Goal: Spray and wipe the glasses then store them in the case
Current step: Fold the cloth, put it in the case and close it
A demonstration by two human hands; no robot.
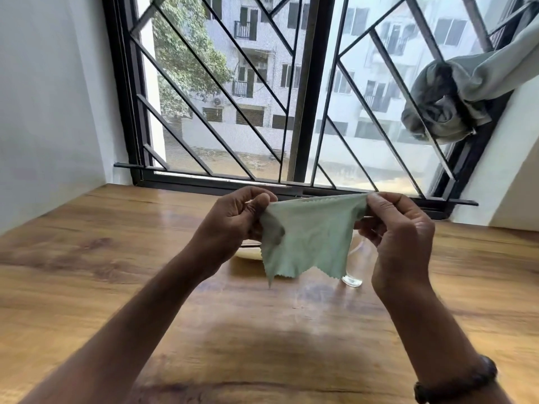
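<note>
Both forearms reach forward above the surface [87, 287]; left hand [230, 225] and right hand [399, 237] each pinch a top corner of the green cloth [312, 240], stretching it taut.

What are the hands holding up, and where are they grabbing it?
A green cloth, pinched at its two top corners: left hand on one, right hand on the other.

no readable text, labels or signs anywhere
</note>
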